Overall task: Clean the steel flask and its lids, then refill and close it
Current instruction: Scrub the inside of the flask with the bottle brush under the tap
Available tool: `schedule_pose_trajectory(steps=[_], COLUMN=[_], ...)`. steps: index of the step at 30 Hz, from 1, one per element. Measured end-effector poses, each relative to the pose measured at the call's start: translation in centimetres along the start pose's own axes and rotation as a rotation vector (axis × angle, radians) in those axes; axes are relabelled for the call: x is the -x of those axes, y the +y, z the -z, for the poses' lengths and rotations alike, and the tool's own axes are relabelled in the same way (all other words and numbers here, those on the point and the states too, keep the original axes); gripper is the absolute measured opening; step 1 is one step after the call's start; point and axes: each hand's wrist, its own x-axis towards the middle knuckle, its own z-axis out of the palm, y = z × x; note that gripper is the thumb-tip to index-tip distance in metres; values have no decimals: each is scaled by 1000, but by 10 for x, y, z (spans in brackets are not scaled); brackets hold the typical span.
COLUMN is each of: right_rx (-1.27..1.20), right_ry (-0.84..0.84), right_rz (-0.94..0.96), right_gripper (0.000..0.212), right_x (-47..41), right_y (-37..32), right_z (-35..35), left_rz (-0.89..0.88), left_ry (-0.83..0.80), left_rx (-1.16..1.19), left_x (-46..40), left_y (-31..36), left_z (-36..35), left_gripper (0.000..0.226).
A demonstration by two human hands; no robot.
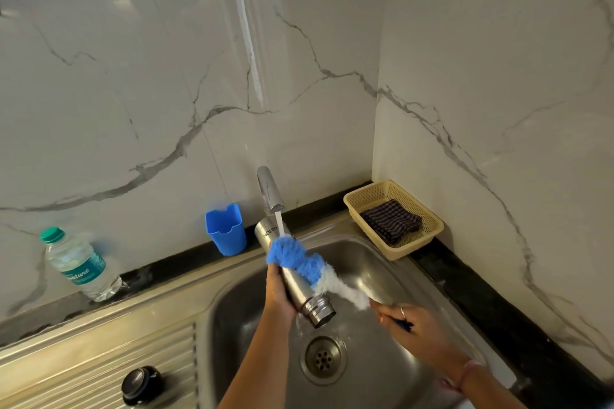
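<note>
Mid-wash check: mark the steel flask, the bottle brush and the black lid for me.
steel flask (294,289): head view, on its bare steel body below the brush.
bottle brush (300,259): head view, on the blue fluffy head lying across the flask.
black lid (141,384): head view, on its top, resting on the ribbed drainboard.

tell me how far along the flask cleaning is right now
Done: the flask is open, and a black lid lies on the drainboard. In hand: the left hand holds the flask tilted, mouth down, over the sink under the running tap, while the right hand rubs the blue-and-white brush along its outside. Left: finishing the wash, the lids, refilling and closing.
</note>
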Motion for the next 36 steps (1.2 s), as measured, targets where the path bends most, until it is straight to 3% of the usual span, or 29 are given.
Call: schedule_pose_trajectory(steps=[4, 16, 18, 27, 36], right_rx=[3, -39, -54, -120, 0], right_ry=[9, 103, 113, 110, -53], right_rz=[-48, 73, 44, -39, -111], right_gripper=[37, 31, 31, 33, 34], right_x=[-1, -43, -43, 0, -7], right_y=[8, -32, -26, -9, -5], right_z=[1, -20, -25, -53, -35], left_rz=[-54, -34, -56, -134, -209], left_ry=[-36, 7, 53, 58, 36], left_rx=[-5, -292, -296, -259, 41], left_x=[4, 17, 23, 23, 23], left_y=[1, -31, -34, -28, -21], left_z=[1, 20, 23, 29, 35], left_gripper=[51, 94, 90, 64, 80])
